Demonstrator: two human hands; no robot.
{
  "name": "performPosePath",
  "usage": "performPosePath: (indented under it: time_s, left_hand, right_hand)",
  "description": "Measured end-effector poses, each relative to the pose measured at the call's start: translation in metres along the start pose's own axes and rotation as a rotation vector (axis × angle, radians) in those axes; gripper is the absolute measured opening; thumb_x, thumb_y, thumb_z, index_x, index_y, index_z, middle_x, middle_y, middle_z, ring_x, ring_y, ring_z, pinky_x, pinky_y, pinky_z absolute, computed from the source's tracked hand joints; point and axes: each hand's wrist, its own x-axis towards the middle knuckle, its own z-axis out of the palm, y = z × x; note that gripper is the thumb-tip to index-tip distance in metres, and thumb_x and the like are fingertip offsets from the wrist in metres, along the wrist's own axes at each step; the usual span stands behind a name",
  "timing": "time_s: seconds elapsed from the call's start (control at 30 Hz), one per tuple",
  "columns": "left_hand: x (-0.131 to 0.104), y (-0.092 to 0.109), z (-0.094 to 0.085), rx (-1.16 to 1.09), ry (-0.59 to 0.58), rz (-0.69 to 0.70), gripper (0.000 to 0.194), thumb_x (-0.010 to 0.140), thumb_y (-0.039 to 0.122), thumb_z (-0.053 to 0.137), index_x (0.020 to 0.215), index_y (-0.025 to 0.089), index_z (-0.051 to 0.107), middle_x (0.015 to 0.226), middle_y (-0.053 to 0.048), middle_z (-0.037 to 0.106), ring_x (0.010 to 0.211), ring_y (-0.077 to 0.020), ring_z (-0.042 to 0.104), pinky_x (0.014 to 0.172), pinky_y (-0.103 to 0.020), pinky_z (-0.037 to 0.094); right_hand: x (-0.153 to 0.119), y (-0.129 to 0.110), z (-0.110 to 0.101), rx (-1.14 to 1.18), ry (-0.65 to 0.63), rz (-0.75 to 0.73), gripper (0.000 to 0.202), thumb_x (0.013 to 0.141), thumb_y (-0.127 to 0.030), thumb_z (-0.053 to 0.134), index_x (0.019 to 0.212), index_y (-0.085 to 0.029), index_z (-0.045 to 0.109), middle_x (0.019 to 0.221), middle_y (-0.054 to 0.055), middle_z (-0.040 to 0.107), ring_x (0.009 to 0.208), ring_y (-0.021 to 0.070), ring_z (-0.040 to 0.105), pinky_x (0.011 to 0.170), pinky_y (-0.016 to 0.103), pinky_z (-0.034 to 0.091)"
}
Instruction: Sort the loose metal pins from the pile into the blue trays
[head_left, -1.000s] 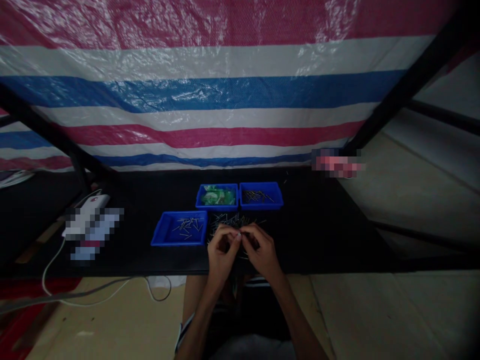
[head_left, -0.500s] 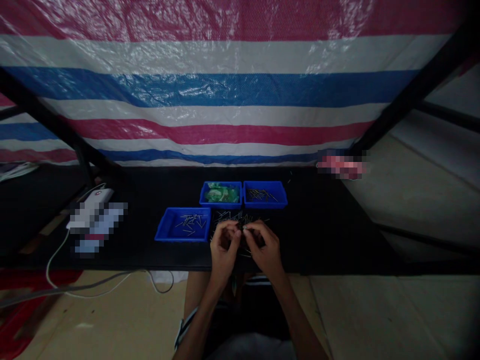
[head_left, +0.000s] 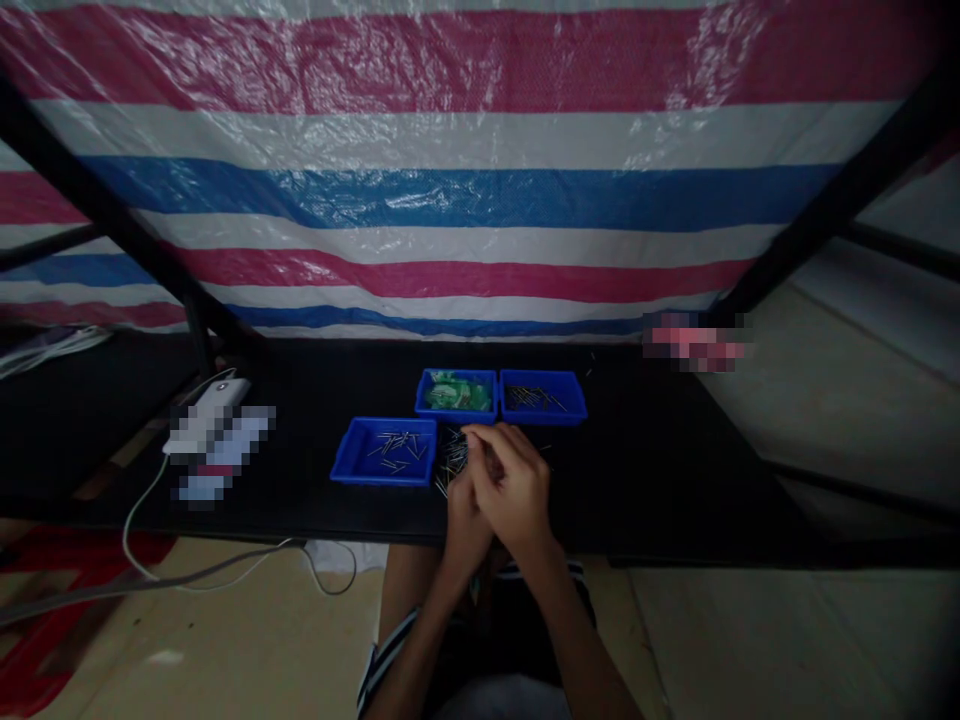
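My right hand (head_left: 519,490) crosses over my left, its thumb and fingers pinched together. Partly covered by it, my left hand (head_left: 465,515) is curled closed underneath. Whatever lies between the fingers is too small or hidden to make out. Just beyond the hands, a loose pile of thin metal pins (head_left: 453,455) lies on the black table (head_left: 637,470). To its left stands a blue tray (head_left: 354,462) with several pins scattered in it. Behind the pile are a blue tray (head_left: 456,416) of green plastic packets and a blue tray (head_left: 547,415) of darker, partly brassy pins.
A white power strip (head_left: 225,395) with a cable lies at the left of the table, beside a blurred-out item. Another pixelated reddish item (head_left: 694,343) is at the back right. A striped plastic sheet (head_left: 480,190) hangs behind, between dark metal posts.
The hands were side by side, fingertips meeting over the pile; now the right has moved left across the left hand. The view has shifted slightly, so the trays appear farther right.
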Motion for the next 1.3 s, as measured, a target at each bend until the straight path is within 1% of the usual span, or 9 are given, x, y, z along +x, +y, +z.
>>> performPosePath:
  time_s: [0.13,0.27,0.37,0.47,0.6,0.8,0.93,1.1,1.3]
  left_hand:
    - [-0.011,-0.013,-0.017,-0.057,-0.182,-0.128,0.023,0.101,0.032,0.055,0.096,0.019,0.073,0.083,-0.002,0.071,0.075,-0.0155,0.064,0.071,-0.026,0.049]
    - [-0.011,-0.017,-0.019,-0.14,-0.118,-0.23,0.029,0.102,0.042,0.055,0.097,0.019,0.072,0.072,0.001,0.063,0.061,-0.0119,0.055,0.058,-0.023,0.041]
    - [-0.006,-0.016,-0.021,-0.175,-0.091,-0.24,0.031,0.103,0.044,0.053,0.097,0.019,0.071,0.071,0.002,0.06,0.057,-0.0108,0.052,0.055,-0.022,0.039]
    - [0.002,-0.012,-0.022,-0.053,-0.185,-0.13,0.028,0.103,0.039,0.054,0.095,0.02,0.072,0.072,0.001,0.062,0.062,-0.0118,0.056,0.061,-0.023,0.042]
    - [0.008,-0.011,-0.018,0.077,-0.234,0.005,0.024,0.103,0.033,0.054,0.095,0.02,0.073,0.076,0.0,0.067,0.068,-0.0127,0.061,0.068,-0.024,0.044]
    - [0.007,-0.018,-0.02,0.03,-0.187,-0.104,0.027,0.103,0.037,0.053,0.096,0.02,0.073,0.068,0.003,0.062,0.063,-0.0127,0.059,0.064,-0.024,0.043]
    - [0.005,-0.018,-0.023,-0.017,-0.195,-0.145,0.029,0.103,0.039,0.053,0.096,0.02,0.073,0.067,0.003,0.059,0.062,-0.0126,0.055,0.062,-0.025,0.041]
    - [0.006,-0.018,-0.022,-0.025,-0.229,-0.119,0.029,0.104,0.037,0.052,0.094,0.02,0.073,0.068,0.003,0.06,0.065,-0.0131,0.057,0.065,-0.025,0.043]
    - [0.008,-0.018,-0.022,0.031,-0.173,-0.053,0.023,0.103,0.032,0.053,0.095,0.021,0.072,0.083,-0.001,0.067,0.077,-0.0154,0.062,0.073,-0.027,0.046]
  right_hand:
    - [-0.025,0.047,-0.031,-0.133,0.129,0.117,0.017,0.103,-0.027,0.055,0.102,-0.022,0.072,0.089,0.004,0.071,0.078,0.0181,0.063,0.075,0.032,0.049]
    - [-0.047,0.082,-0.051,-0.277,0.063,0.119,0.013,0.1,-0.027,0.06,0.104,-0.023,0.072,0.086,0.002,0.069,0.075,0.0179,0.057,0.076,0.034,0.047]
    - [-0.058,0.091,-0.06,-0.242,-0.045,0.106,0.012,0.098,-0.022,0.059,0.104,-0.023,0.07,0.092,0.003,0.068,0.086,0.0201,0.059,0.083,0.036,0.047]
    - [-0.065,0.093,-0.068,-0.176,-0.138,0.108,0.012,0.096,-0.019,0.06,0.105,-0.024,0.068,0.104,0.005,0.066,0.1,0.0226,0.06,0.092,0.04,0.047]
    - [-0.074,0.093,-0.076,-0.177,-0.235,0.088,0.014,0.092,-0.017,0.066,0.104,-0.024,0.065,0.105,0.006,0.062,0.102,0.0244,0.059,0.096,0.044,0.046]
    - [-0.087,0.08,-0.078,-0.218,-0.266,0.05,0.015,0.092,-0.018,0.068,0.105,-0.023,0.064,0.106,0.006,0.06,0.099,0.0242,0.058,0.09,0.041,0.047]
    - [-0.091,0.071,-0.064,-0.258,-0.37,-0.01,0.019,0.092,-0.022,0.072,0.11,-0.026,0.067,0.104,0.005,0.063,0.098,0.0247,0.058,0.089,0.042,0.046]
    - [-0.09,0.07,-0.05,-0.33,-0.417,0.006,0.009,0.094,-0.023,0.071,0.102,-0.026,0.067,0.103,0.004,0.064,0.095,0.025,0.058,0.085,0.042,0.046]
    - [-0.082,0.073,-0.053,-0.226,-0.321,0.013,0.007,0.099,-0.018,0.062,0.104,-0.024,0.063,0.106,0.005,0.064,0.1,0.0222,0.06,0.092,0.039,0.049]
